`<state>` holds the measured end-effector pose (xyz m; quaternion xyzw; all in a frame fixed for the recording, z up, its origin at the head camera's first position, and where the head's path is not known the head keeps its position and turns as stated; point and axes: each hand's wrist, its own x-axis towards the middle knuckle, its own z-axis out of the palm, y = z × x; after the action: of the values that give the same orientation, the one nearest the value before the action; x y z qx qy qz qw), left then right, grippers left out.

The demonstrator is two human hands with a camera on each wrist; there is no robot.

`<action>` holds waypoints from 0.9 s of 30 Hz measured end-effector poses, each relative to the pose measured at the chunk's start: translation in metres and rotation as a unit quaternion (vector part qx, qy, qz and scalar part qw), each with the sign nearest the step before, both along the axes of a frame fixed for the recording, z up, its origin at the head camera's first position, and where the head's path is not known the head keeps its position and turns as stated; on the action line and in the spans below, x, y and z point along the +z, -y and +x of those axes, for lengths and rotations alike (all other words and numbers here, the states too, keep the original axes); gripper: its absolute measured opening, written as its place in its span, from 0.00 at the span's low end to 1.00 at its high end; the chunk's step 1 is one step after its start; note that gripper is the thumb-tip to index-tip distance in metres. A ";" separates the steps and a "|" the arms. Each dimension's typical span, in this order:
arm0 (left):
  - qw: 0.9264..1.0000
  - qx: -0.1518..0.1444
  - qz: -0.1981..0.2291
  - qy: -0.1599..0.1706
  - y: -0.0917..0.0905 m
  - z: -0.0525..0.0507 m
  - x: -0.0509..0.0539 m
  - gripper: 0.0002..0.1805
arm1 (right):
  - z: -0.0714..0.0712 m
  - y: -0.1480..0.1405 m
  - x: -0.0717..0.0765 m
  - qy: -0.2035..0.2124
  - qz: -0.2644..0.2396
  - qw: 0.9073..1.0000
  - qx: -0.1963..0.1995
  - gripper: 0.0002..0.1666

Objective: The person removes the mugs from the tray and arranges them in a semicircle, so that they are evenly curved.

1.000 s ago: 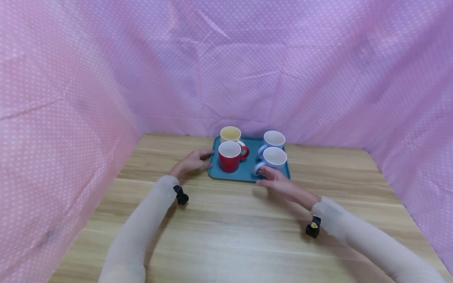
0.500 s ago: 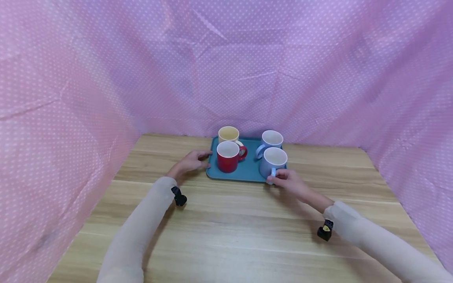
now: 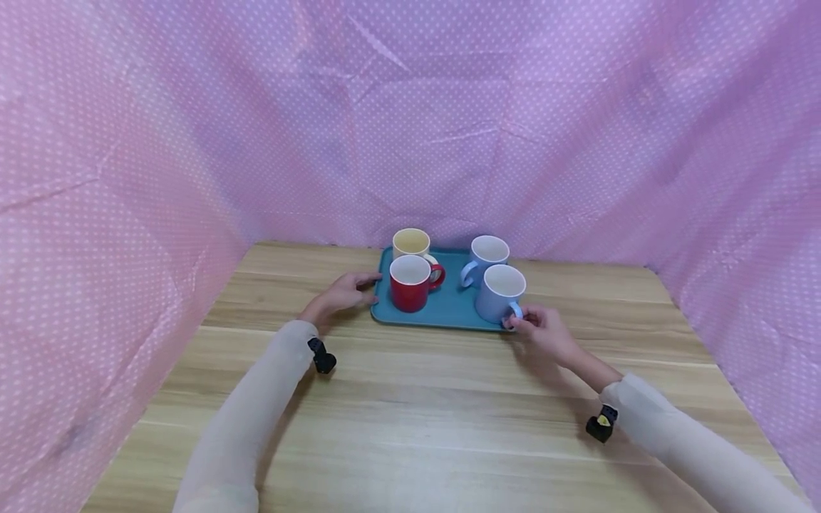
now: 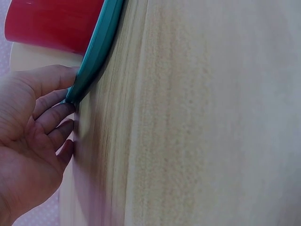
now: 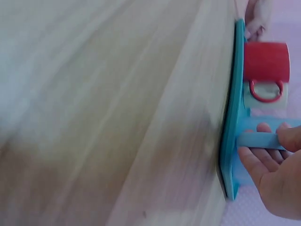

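Note:
My right hand (image 3: 545, 333) pinches the handle of the front light-blue mug (image 3: 497, 303), which stands upright at the teal tray's (image 3: 442, 313) front right. In the right wrist view, the thumb and fingers lie on either side of that handle (image 5: 258, 140). Beside the tray's left edge, my left hand (image 3: 343, 293) touches the rim with loosely bent fingers, thumb and fingertips apart; some tips are hidden in the left wrist view. A red mug (image 3: 409, 288) stands front left on the tray. Behind it is a cream mug (image 3: 411, 244), partly covered. Another light-blue mug (image 3: 487, 256) stands at the back right.
Wooden tabletop (image 3: 410, 413) spreads in front of the tray and to both sides. Pink dotted cloth (image 3: 436, 142) hangs close behind the tray and along both sides of the table.
The front light-blue mug has turned, its handle swinging from the left round to the front right. My right hand has moved right with the handle. The left hand stays at the tray's edge.

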<state>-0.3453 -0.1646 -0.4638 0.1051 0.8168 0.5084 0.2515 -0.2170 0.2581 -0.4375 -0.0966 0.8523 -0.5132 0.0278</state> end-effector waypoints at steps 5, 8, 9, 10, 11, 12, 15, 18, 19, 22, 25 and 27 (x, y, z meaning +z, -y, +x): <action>1.000 0.002 0.001 -0.004 -0.002 0.004 -0.001 0.35 | -0.004 -0.013 0.001 -0.016 -0.013 1.000 -0.004 0.07; 1.000 0.001 0.000 -0.010 -0.003 0.006 -0.001 0.34 | -0.005 -0.018 0.005 -0.005 -0.028 1.000 -0.005 0.08; 1.000 0.001 -0.001 -0.013 -0.004 0.007 -0.001 0.34 | -0.005 -0.019 0.007 0.000 -0.034 0.999 -0.008 0.09; 1.000 0.000 -0.001 -0.018 -0.005 0.007 -0.001 0.34 | -0.005 -0.020 0.010 0.003 -0.041 0.999 -0.007 0.10; 1.000 0.006 -0.002 -0.016 -0.005 0.008 0.000 0.34 | -0.005 -0.021 0.013 0.003 -0.047 0.999 -0.009 0.10; 1.000 0.008 -0.001 -0.017 -0.005 0.009 0.000 0.34 | -0.005 -0.023 0.015 0.002 -0.056 0.998 -0.011 0.11; 1.000 0.008 0.001 -0.014 -0.006 0.012 0.000 0.34 | -0.006 -0.029 0.024 -0.023 -0.075 0.997 -0.019 0.12; 1.000 0.004 0.002 -0.015 -0.007 0.014 -0.002 0.34 | -0.009 -0.039 0.031 -0.059 -0.069 0.995 -0.032 0.12; 1.000 0.001 0.001 -0.018 -0.007 0.015 -0.003 0.34 | -0.011 -0.043 0.033 -0.072 -0.063 0.995 -0.036 0.12; 1.000 -0.001 -0.002 -0.029 -0.008 0.018 -0.003 0.34 | -0.018 -0.055 0.036 -0.107 -0.045 0.992 -0.048 0.12; 0.999 0.000 -0.001 -0.033 -0.008 0.020 -0.004 0.34 | -0.025 -0.071 0.036 -0.133 -0.026 0.989 -0.055 0.11; 1.000 0.007 0.000 -0.024 -0.008 0.022 -0.004 0.34 | -0.029 -0.082 0.034 -0.145 -0.013 0.988 -0.057 0.11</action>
<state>-0.3237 -0.1567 -0.4682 0.1112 0.8235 0.5073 0.2284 -0.2461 0.3405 -0.4038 -0.1218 0.8449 -0.5052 -0.1265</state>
